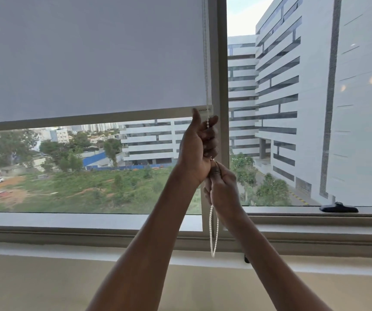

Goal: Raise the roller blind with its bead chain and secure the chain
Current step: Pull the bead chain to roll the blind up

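1. Bead chain (213,232) hangs beside the window frame (222,63), at the roller blind (90,59)'s 3 o'clock edge.
2. Left hand (199,145) fingers curl round it.
3. Right hand (222,187), at the left's 6 o'clock, grips it too.

Lighting: bright daylight, backlit.
Light enters through the window (292,108) before me; my forearms read dark against it; lamp reflections glare upper right; frame lines bow outward.

Both arms reach up and forward, the left hand (199,145) fisted with thumb raised, stacked directly above and touching the curled right hand (222,189).
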